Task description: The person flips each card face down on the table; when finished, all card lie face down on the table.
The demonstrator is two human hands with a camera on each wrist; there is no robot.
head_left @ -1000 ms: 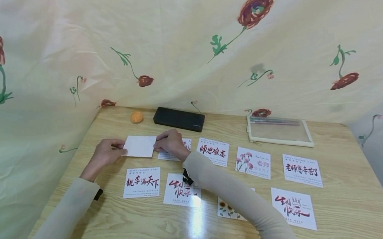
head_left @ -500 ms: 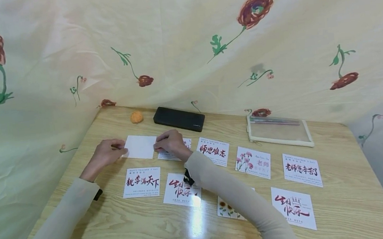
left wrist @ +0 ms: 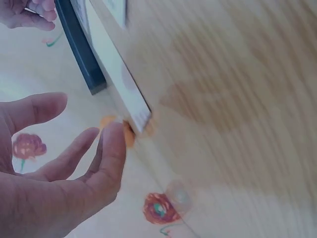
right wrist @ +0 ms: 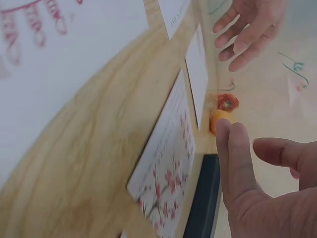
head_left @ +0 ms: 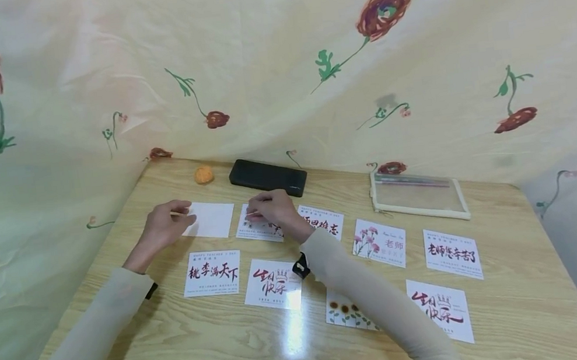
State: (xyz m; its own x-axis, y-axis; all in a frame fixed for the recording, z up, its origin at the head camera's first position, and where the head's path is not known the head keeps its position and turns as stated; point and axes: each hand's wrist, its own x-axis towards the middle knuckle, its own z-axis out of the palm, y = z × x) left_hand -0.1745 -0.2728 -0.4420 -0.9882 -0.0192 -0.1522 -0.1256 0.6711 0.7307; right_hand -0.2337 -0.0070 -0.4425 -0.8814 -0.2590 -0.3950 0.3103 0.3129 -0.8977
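On wooden table (head_left: 221, 339), blank card (head_left: 210, 219) lies beside left hand (head_left: 164, 227).

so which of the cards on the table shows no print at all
The blank white card at the far left of the back row, beside the left hand. Every other card shows red lettering or flowers; this one shows a plain white face.

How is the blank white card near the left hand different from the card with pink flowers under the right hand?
The blank white card shows a plain face with no print; the pink-flower card shows flowers and writing. The blank white card lies uncovered beside the left hand, while the right hand hovers over part of the pink-flower card. The blank white card lies further left. Both lie flat on the wooden table, similar in size and shape.
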